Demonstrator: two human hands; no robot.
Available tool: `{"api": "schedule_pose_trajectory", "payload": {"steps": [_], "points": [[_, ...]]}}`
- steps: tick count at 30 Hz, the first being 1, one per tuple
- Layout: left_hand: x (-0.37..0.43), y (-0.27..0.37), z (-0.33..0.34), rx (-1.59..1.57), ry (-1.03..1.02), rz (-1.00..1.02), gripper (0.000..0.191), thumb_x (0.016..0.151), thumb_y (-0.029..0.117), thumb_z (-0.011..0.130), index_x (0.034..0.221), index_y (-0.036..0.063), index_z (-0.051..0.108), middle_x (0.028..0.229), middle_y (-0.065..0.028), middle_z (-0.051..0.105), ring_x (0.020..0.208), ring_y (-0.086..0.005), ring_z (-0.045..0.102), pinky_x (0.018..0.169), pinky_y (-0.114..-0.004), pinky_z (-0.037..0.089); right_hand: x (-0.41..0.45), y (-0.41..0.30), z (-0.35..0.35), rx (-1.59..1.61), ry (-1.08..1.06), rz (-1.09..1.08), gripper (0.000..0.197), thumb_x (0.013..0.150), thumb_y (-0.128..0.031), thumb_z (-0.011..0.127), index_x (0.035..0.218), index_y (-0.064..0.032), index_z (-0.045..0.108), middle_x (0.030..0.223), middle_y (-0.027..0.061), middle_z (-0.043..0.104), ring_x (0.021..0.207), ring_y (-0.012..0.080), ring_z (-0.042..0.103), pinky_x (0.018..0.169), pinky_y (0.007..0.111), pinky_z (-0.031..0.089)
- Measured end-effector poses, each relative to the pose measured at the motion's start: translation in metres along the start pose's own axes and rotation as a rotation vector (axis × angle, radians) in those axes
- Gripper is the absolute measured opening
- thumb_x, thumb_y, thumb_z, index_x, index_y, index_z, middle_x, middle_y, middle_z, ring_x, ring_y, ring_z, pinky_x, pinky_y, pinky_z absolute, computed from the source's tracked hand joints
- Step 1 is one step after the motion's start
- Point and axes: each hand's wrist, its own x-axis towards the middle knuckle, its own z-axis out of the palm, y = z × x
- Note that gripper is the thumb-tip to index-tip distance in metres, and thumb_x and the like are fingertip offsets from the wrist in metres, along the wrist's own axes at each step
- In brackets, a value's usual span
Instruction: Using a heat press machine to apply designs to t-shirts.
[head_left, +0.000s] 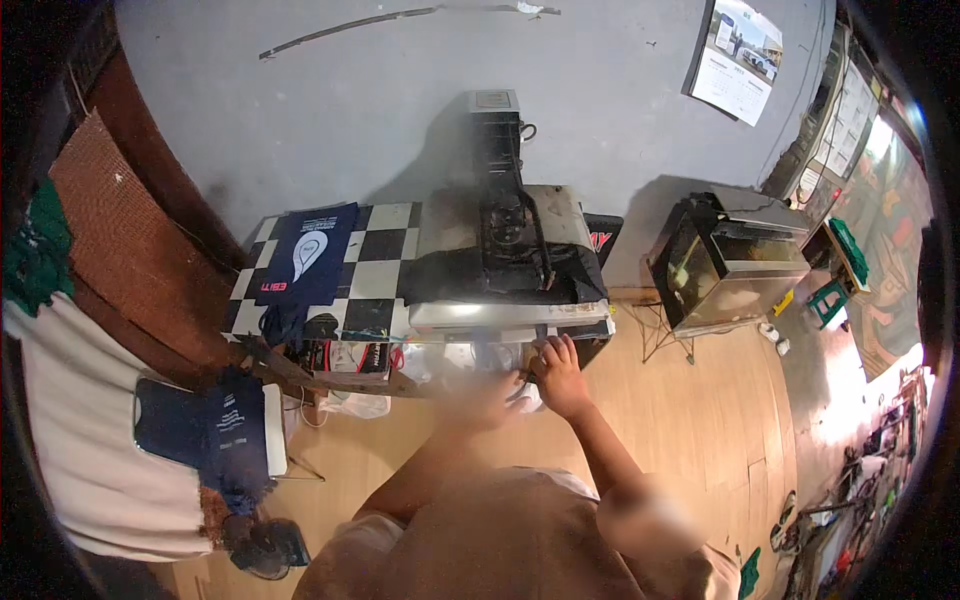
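Before me is a heat press with a black upright body and a long handle, on a checkered table. Black cloth hangs at its front, over a pale flat slab. My right hand is raised just below the slab's front edge, fingers bent, beside a small dark item that is too unclear to name. To its left, my left hand is blurred by a smudge on the view; its fingers and anything in them cannot be made out. On the table's left side lies a navy fabric bag with white and red print.
Boxes and plastic bags fill a shelf under the checkered tabletop. A chair at left holds navy printed fabric. A glass aquarium stands on a thin-legged stand at right. A calendar hangs on the wall.
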Motion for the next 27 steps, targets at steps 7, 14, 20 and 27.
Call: {"api": "schedule_pose_trajectory", "payload": {"steps": [7,14,20,27], "points": [[0.012,0.004,0.009,-0.049,0.132,-0.036,0.023,0.09,0.024,0.062,0.103,0.0054,0.064,0.084,-0.0165,0.065,0.077,-0.0343,0.063,0.067,-0.047,0.047,-0.008,-0.001,-0.012,0.29,-0.016,-0.007,0.026,0.08,-0.004,0.059,0.105,-0.0058,0.065,0.117,0.0143,0.057,0.116,0.0373,0.051,0.104,0.046,0.04],[0.014,0.022,0.011,-0.217,0.192,0.001,0.021,0.091,0.028,0.063,0.095,0.0075,0.065,0.065,-0.0136,0.062,0.056,-0.0281,0.06,0.053,-0.041,0.044,0.005,0.013,0.023,1.23,0.229,0.8,0.026,0.096,-0.006,0.053,0.122,-0.0056,0.053,0.102,0.0084,0.062,0.092,0.02,0.062,0.083,0.032,0.05],[0.007,0.028,0.003,-0.131,0.175,0.049,0.023,0.094,0.029,0.06,0.097,0.0075,0.063,0.068,-0.0125,0.064,0.06,-0.0287,0.062,0.056,-0.041,0.044,0.038,0.023,0.031,2.091,-0.11,1.187,0.024,0.104,-0.027,0.045,0.108,-0.0055,0.055,0.091,0.0104,0.064,0.078,0.0199,0.061,0.069,0.032,0.05],[-0.001,0.022,-0.008,-0.231,0.082,0.042,0.024,0.095,0.027,0.058,0.102,0.0052,0.064,0.076,-0.0141,0.066,0.067,-0.028,0.064,0.062,-0.04,0.047,0.02,0.036,0.071,2.149,-0.094,1.137,0.026,0.104,-0.029,0.045,0.102,-0.0055,0.057,0.075,0.0065,0.06,0.062,0.0183,0.054,0.059,0.03,0.045]]}}
